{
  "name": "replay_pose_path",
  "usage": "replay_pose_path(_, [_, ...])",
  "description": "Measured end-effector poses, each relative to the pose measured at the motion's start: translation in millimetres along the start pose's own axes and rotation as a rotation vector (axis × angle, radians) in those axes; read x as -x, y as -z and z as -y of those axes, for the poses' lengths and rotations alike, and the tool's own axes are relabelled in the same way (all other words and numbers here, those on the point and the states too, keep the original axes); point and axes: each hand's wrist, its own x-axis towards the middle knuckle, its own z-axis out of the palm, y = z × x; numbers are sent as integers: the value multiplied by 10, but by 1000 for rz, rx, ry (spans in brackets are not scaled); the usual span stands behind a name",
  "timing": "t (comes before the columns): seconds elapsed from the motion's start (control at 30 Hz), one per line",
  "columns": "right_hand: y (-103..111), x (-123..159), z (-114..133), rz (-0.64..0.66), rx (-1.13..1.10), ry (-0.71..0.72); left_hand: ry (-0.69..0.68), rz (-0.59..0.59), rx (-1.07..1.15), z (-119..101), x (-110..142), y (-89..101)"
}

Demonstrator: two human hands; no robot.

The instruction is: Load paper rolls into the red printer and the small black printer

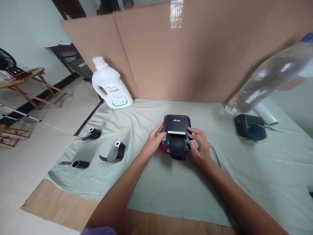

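Observation:
A small black printer (176, 124) with red sides lies on the green cloth in front of me. From its front slot a wide black strip (177, 148) hangs down and curls under. My left hand (154, 140) grips the left side, thumb on the top edge and fingers along the flank. On the opposite side, my right hand (200, 145) holds the printer with fingers bent over the edge near the slot. The undersides of the fingers are partly hidden by the printer.
Several black rolls, among them one upright roll with a loose tail (119, 150), lie at the left. A white jug (111, 85) stands against the cardboard screen (171, 58). At the right are a large clear bottle (266, 81), a dark tape dispenser-like object (249, 127) and a clear roll (266, 112).

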Motion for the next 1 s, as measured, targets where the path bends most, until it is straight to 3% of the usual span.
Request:
replay_pose_path(0.3, [-26,130,-26,59,-197,-162,-34,-16,-8,103,-51,59])
replay_pose_path(0.7, [5,99,-54,30,-95,-26,75,39,61,101,-69,55])
replay_pose_path(0.83, [28,47,-101,9,-52,18,71,5,98,85,-58,29])
replay_pose_path(1.0, [-5,25,-64,-24,-57,-26,117,54,71,55,-43,39])
